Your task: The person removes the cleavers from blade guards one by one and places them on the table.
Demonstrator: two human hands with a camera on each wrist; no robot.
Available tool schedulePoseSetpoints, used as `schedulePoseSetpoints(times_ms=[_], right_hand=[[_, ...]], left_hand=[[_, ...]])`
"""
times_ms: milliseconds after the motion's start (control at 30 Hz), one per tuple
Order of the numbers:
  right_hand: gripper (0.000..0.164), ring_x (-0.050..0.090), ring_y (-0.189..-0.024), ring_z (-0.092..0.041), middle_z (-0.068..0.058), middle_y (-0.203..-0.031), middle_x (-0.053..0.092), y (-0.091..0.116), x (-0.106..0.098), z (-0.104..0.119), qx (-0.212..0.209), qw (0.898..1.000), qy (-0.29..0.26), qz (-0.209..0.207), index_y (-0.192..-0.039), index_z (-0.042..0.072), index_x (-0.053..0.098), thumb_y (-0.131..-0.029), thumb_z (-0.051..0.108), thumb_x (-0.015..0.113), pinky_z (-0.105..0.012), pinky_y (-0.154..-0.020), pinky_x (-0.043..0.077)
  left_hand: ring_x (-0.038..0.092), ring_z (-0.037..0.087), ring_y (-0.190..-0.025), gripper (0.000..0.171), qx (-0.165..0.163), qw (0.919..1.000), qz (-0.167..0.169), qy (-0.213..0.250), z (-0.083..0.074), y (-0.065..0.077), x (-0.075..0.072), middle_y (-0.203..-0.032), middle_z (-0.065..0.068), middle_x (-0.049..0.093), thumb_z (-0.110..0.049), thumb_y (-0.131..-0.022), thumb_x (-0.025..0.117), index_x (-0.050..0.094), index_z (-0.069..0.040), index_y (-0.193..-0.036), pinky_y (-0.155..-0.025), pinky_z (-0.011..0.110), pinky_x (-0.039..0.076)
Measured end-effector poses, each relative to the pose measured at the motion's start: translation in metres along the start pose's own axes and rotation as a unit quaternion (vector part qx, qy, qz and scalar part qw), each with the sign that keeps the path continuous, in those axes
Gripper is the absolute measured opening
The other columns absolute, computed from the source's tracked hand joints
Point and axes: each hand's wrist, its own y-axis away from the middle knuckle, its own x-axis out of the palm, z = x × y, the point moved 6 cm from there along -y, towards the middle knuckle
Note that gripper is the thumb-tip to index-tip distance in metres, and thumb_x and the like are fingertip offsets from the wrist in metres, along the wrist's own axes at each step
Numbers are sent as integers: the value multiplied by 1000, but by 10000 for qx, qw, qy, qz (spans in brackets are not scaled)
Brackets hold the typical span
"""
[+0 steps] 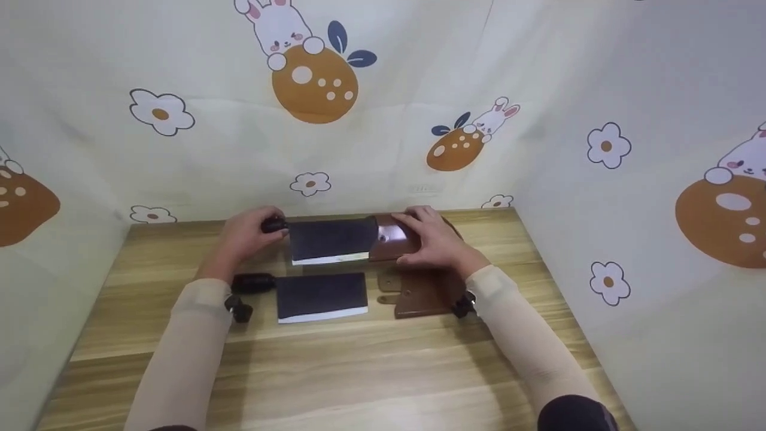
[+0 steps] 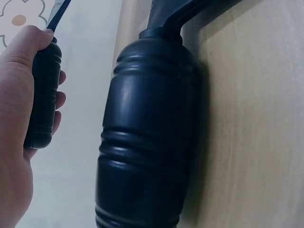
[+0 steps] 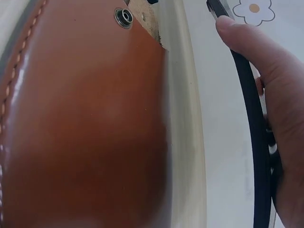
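Note:
In the head view my left hand [image 1: 242, 239] grips the black handle [image 2: 45, 95] of the farther cleaver [image 1: 332, 238], fingers wrapped around it with the thumb near its top. The front end of its dark blade sits inside a brown leather sheath [image 1: 389, 238], while the part by the handle is bare. My right hand [image 1: 440, 242] holds that sheath from the right, thumb on the near side. Closer to me lies a second cleaver [image 1: 322, 296], blade bare and handle to the left. A second brown sheath [image 1: 425, 293] lies right of it, its strap tabs pointing left.
The wood-grain table [image 1: 335, 371] meets a pale printed cloth [image 1: 227, 161] at the back and on both sides. Small dark wrist cameras [image 1: 239, 309] are worn on both arms, above the nearer cleaver handle and the nearer sheath.

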Motion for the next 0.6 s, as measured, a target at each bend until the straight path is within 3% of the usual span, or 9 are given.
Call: schedulePoseSetpoints(times_ms=[267, 600], right_hand=[[110, 41, -145, -28, -6, -159, 47, 5, -1, -7, 22, 10000, 20, -57, -168, 32, 46, -75, 69, 90, -55, -117, 43], [108, 39, -149, -29, -8, -161, 45, 11, -3, -11, 183, 9998, 59, 75, -169, 30, 45, -77, 65, 90, -55, -122, 38]], left_hand=[[64, 44, -124, 39, -114, 9998, 58, 148, 4, 0, 2, -132, 16, 72, -36, -101, 81, 71, -16, -132, -109, 69, 48], [66, 43, -122, 35, -97, 9995, 27, 289, 9, 3, -2, -129, 16, 73, -30, -101, 82, 73, -13, -130, -108, 66, 50]])
